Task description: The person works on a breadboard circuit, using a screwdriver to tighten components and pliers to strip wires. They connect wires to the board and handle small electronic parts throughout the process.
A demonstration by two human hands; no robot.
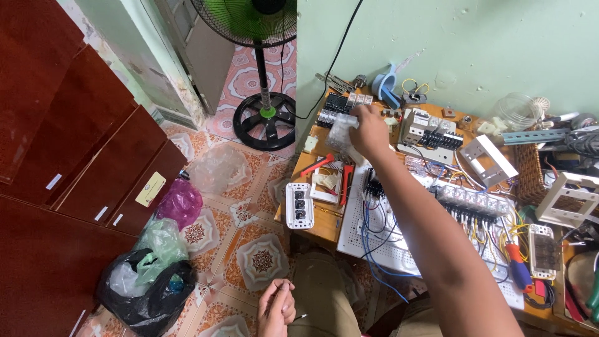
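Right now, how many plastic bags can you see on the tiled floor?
4: a black plastic bag bottom left, a pale green bag above it, a magenta bag by the cabinet, a clear bag near the fan. Others may be hidden.

Both arms are bare, with no sleeves, watch or rings to be seen on the left hand (276,307) or the right hand (369,130). Khaki trousers (321,293) cover the legs.
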